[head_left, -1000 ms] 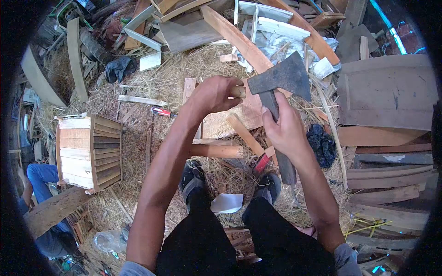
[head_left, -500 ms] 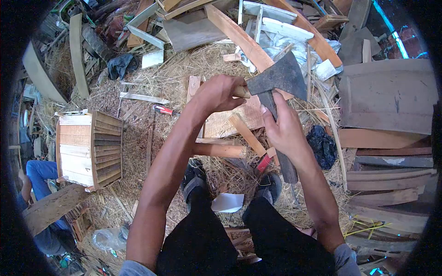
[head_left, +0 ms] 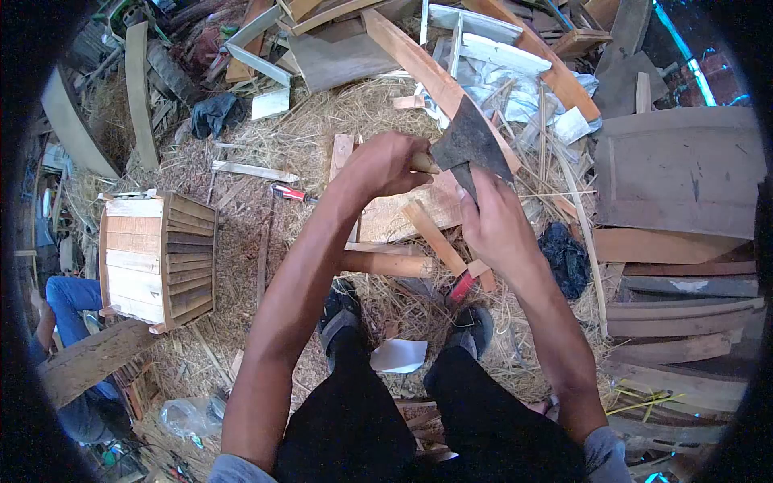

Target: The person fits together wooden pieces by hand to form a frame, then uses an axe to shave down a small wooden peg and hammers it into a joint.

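Note:
My right hand (head_left: 501, 216) is closed around the wooden handle of an axe (head_left: 473, 143), close below its dark metal head; the lower handle is hidden behind my hand and forearm. My left hand (head_left: 393, 164) is wrapped around a short piece of wood (head_left: 423, 163), whose pale end pokes out toward the axe head. The axe's near edge is right at that end. Below both hands lie a broad wooden board (head_left: 390, 217) and a narrow wood strip (head_left: 435, 235). A red-handled tool (head_left: 461, 287) rests by my right foot.
A slatted wooden crate (head_left: 133, 258) stands at left, near a seated person's blue-trousered leg (head_left: 74, 310). A red-handled tool (head_left: 291, 193) lies on the straw. Stacked boards (head_left: 680, 326) line the right, beside a black plastic bag (head_left: 564, 259). Planks (head_left: 423, 64) lean at the back.
The axe has turned in my right hand: its head is tilted more steeply and its lower handle has swung out of sight behind my forearm. My left hand has hardly moved.

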`<state>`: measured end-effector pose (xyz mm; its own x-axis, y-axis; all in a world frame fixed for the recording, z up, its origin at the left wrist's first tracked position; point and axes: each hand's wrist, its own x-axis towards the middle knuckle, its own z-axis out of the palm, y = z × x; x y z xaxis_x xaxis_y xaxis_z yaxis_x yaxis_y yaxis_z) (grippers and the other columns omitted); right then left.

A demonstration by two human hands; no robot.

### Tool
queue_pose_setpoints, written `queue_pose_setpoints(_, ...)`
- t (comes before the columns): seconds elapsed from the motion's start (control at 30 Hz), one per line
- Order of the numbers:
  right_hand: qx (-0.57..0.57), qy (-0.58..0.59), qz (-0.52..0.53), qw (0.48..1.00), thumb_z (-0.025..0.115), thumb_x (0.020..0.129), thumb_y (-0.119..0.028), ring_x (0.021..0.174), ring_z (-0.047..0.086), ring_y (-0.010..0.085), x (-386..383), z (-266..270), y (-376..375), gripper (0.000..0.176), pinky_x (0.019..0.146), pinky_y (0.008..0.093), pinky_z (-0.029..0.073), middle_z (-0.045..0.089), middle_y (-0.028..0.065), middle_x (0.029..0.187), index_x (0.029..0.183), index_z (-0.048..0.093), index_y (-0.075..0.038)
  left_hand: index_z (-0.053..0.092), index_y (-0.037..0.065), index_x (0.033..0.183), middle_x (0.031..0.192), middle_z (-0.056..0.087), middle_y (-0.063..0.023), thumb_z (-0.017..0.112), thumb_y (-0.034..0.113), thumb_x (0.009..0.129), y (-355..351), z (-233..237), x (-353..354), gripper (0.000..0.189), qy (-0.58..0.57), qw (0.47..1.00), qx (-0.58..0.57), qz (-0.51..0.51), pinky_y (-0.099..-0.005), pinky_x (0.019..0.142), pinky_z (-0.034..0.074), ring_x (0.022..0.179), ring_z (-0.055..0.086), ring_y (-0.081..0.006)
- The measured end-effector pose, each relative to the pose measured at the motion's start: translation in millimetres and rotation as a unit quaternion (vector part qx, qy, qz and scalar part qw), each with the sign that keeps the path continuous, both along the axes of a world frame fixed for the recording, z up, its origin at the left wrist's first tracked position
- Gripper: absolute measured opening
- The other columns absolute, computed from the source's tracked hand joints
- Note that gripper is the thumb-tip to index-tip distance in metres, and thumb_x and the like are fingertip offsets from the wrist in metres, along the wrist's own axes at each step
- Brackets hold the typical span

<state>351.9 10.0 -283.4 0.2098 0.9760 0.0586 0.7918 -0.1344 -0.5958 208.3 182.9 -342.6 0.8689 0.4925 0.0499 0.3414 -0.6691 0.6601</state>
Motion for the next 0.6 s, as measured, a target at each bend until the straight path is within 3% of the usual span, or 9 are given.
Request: queue_pose_setpoints(0.6, 0.023, 0.011, 0.016, 1.000, 0.055, 0.092, -0.006, 0.095, 0.062, 0.0504, -4.8, 7.0, 3.8, 0.031, 0.083, 0.0542, 0.050, 0.063, 0.0309, 0.104, 0.121, 0.054, 0.004, 0.069, 0.005, 0.093, 0.084, 0.071, -0.0176, 0.082, 0.025, 0.071, 3.7, -6.3, 0.2, 0.033, -0.008, 1.000, -0.005, -0.011, -0.0478, 0.071, 0.055, 0.081, 0.069, -0.0391)
